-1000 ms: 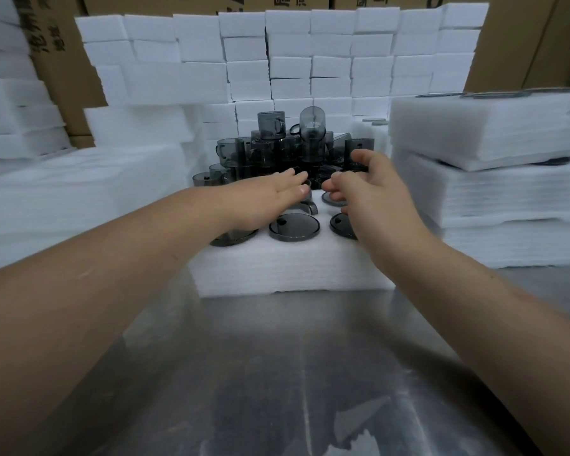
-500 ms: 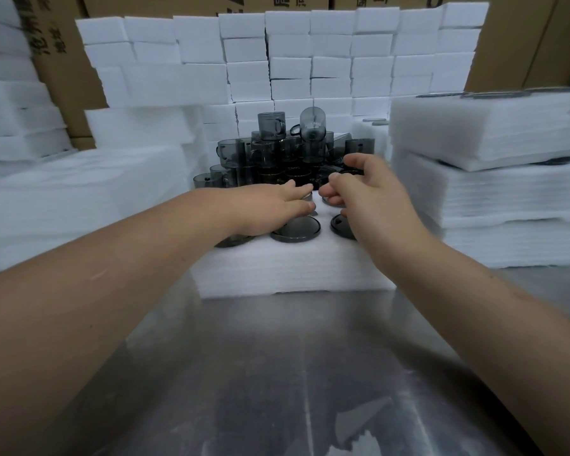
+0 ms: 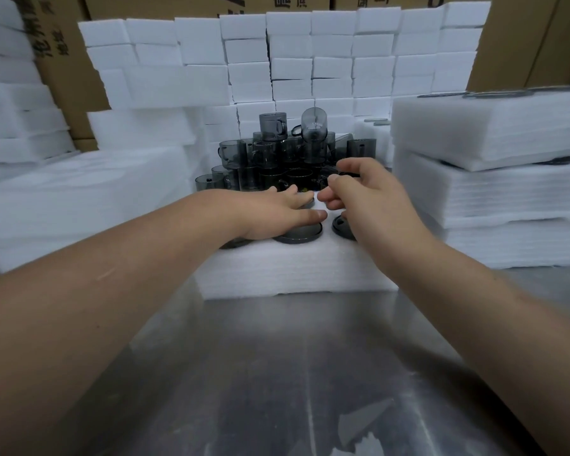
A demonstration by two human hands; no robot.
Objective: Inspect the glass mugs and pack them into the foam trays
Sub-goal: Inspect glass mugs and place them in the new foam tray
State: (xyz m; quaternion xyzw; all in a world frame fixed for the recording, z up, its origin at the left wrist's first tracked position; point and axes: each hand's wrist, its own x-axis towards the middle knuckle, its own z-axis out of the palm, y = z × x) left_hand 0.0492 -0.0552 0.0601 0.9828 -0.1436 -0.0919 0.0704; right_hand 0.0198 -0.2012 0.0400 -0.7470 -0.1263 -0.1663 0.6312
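Tray (image 3: 293,271) partly filled, mug pile (image 3: 277,153) unpacked at its far edge; left hand (image 3: 277,212) flat, empty; right hand (image 3: 366,199) curled, grip unclear.

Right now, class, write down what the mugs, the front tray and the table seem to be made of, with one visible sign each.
Mugs: smoky grey glass, glossy; you see through them and they catch highlights.
Tray: white foam, matte; its front edge shows soft layered sheets.
Table: probably stainless steel, brushed; it gives blurred grey reflections.
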